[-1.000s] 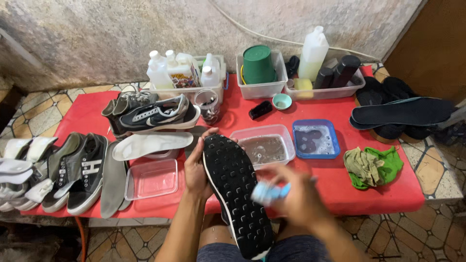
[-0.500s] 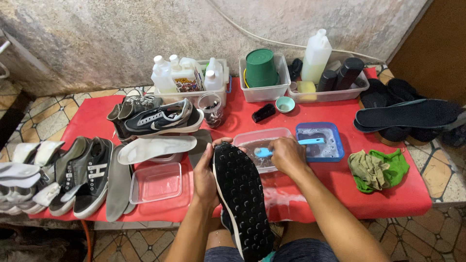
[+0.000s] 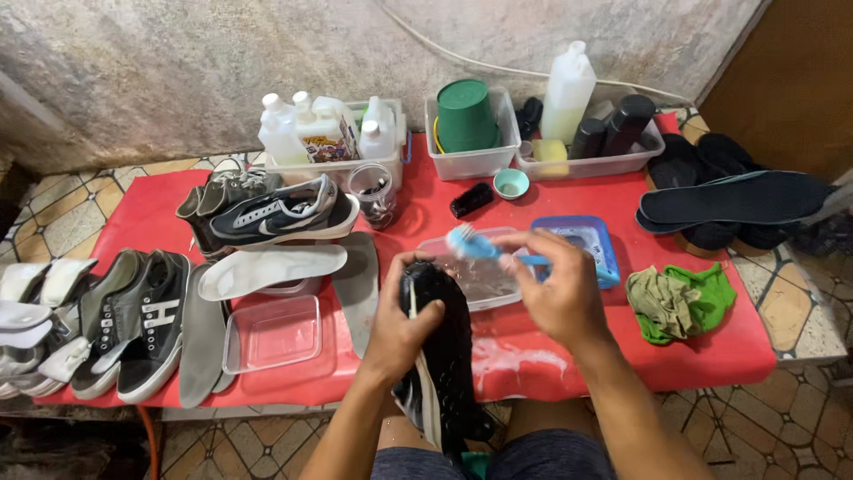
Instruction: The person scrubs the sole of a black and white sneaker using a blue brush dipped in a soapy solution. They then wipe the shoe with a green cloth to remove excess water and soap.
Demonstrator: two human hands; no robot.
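Observation:
My left hand point(image 3: 404, 322) grips a black shoe point(image 3: 444, 369) with a white edge, held on its side over the near rim of the red table point(image 3: 711, 351). My right hand point(image 3: 558, 286) holds a blue brush point(image 3: 484, 249) by its handle, with the bristle head just above the shoe's toe and over a clear tub of water point(image 3: 484, 280). A blue-rimmed tub point(image 3: 600, 238) sits right behind that hand.
An empty clear tub point(image 3: 272, 333), loose insoles point(image 3: 271, 267) and several shoes point(image 3: 133, 320) lie at the left. Bins with bottles point(image 3: 324, 133), a green cup point(image 3: 466, 116) and a white jug point(image 3: 567, 89) line the back. A green cloth point(image 3: 680, 302) lies right.
The shoe has turned from sole-up onto its side. My right hand has come back from the blue tub with the brush, to just above the shoe's toe.

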